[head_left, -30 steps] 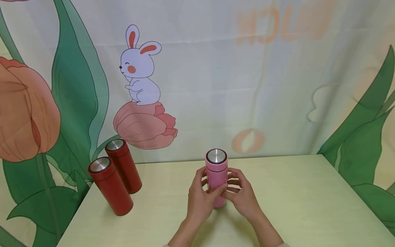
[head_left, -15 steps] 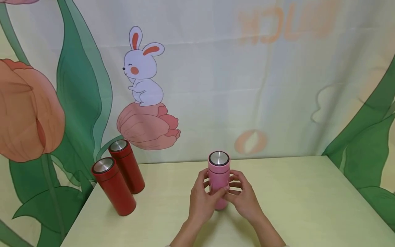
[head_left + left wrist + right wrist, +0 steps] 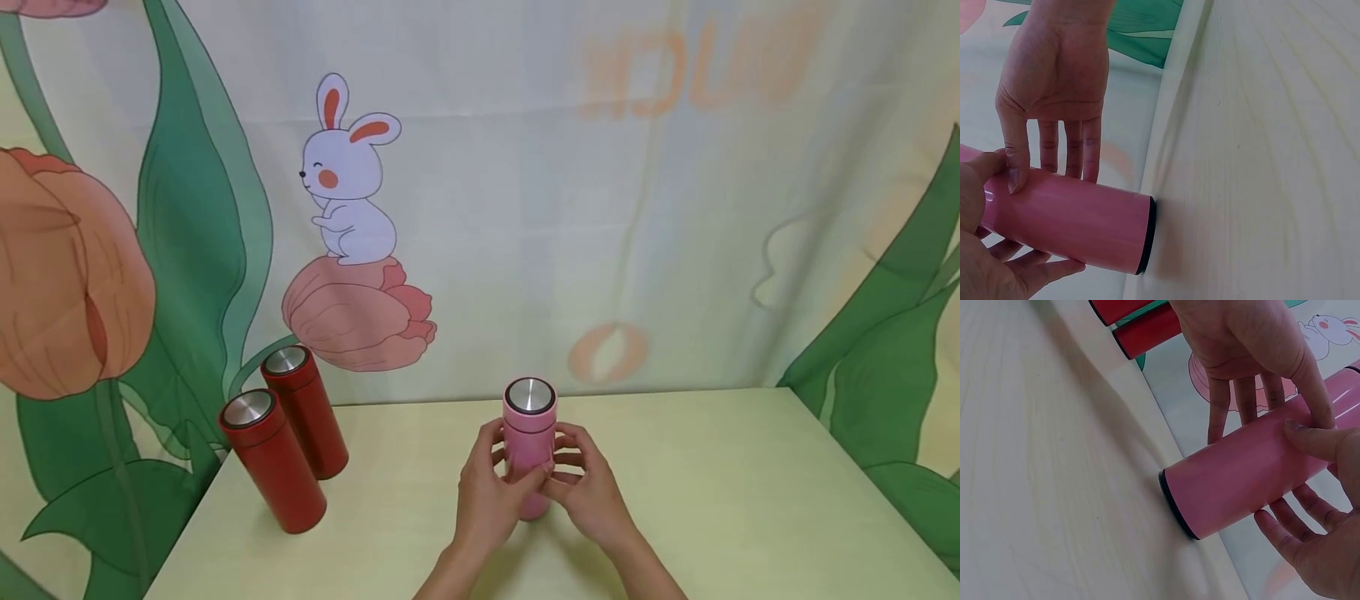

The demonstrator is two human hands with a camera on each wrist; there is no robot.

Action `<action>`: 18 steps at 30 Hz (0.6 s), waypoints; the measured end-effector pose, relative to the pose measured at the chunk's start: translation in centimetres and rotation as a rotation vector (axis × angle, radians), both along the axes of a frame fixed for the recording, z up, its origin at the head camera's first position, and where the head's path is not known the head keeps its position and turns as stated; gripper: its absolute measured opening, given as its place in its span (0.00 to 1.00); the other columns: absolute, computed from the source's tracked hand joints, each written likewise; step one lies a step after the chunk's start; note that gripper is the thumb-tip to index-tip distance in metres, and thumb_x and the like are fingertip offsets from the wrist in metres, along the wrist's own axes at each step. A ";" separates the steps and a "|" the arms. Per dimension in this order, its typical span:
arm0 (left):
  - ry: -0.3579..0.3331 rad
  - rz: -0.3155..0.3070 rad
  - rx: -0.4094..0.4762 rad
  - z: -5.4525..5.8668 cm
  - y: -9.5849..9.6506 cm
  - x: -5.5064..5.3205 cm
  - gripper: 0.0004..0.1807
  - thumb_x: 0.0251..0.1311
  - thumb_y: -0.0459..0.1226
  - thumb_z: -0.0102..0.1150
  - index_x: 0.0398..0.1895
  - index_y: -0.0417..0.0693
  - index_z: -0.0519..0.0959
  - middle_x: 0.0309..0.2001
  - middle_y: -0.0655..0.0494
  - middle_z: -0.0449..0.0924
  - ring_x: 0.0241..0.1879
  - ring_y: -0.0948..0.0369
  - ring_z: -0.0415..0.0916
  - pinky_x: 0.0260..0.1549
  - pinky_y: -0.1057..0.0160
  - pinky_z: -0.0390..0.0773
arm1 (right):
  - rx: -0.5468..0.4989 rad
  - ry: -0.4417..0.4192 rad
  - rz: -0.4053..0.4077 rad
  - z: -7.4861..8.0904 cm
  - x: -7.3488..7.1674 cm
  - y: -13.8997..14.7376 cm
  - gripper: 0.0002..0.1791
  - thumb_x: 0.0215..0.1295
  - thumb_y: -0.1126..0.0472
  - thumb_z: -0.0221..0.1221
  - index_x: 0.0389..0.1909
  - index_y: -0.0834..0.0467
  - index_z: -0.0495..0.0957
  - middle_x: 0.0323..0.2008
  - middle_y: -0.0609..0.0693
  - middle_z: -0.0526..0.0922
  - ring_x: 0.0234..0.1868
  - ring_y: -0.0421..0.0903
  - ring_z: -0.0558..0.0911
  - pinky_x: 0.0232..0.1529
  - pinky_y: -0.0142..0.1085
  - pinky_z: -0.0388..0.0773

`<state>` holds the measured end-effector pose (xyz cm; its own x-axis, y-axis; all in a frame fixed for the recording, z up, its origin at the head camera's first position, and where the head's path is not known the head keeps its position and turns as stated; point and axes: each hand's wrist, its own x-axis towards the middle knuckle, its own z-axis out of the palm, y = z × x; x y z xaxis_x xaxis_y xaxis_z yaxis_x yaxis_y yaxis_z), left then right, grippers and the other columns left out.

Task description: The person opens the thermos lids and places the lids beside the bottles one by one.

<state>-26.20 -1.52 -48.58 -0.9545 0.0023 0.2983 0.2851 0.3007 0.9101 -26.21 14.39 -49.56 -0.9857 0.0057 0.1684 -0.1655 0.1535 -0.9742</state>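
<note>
A pink vacuum flask (image 3: 528, 446) with a silver-topped lid stands upright near the middle of the table, between my two hands. My left hand (image 3: 483, 496) holds its left side, the thumb laid across the front. From the right, my right hand (image 3: 594, 496) grips the same flask, its thumb meeting the left one. In the left wrist view the flask's dark base ring (image 3: 1147, 234) is right at the tabletop. The right wrist view shows the fingers of both hands around the pink body (image 3: 1241, 465), some fingertips hidden behind it.
Two red flasks stand at the table's left, one nearer (image 3: 279, 475) and one just behind (image 3: 311, 421). The pale wooden table (image 3: 750, 492) ends at a printed curtain (image 3: 487, 208) with a rabbit and tulips.
The head view has shifted slightly, moving the whole scene a little in the picture. Both hands keep the same hold on the pink flask, and the red flasks stay put.
</note>
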 end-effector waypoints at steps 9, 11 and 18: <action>0.000 0.005 -0.009 -0.3 -0.1 0.1 0.40 0.52 0.48 0.80 0.68 0.62 0.69 0.63 0.51 0.78 0.59 0.48 0.81 0.57 0.48 0.83 | 0.009 -0.001 -0.009 -0.1 0.3 -0.3 0.38 0.55 0.68 0.76 0.65 0.43 0.73 0.57 0.56 0.76 0.57 0.55 0.80 0.57 0.45 0.85; 0.005 0.008 -0.012 -0.3 -0.1 0.1 0.40 0.52 0.48 0.80 0.68 0.62 0.69 0.62 0.51 0.78 0.59 0.48 0.81 0.57 0.46 0.83 | 0.017 0.005 -0.012 -0.1 0.4 -0.3 0.38 0.55 0.69 0.75 0.65 0.43 0.73 0.57 0.56 0.76 0.56 0.55 0.81 0.57 0.43 0.85; 0.007 0.018 -0.027 -0.1 -0.4 0.0 0.41 0.53 0.50 0.79 0.68 0.61 0.68 0.63 0.51 0.77 0.59 0.48 0.80 0.58 0.43 0.81 | 0.028 0.032 -0.014 -0.1 0.1 -0.8 0.39 0.55 0.70 0.75 0.65 0.44 0.72 0.57 0.57 0.76 0.56 0.57 0.80 0.56 0.41 0.85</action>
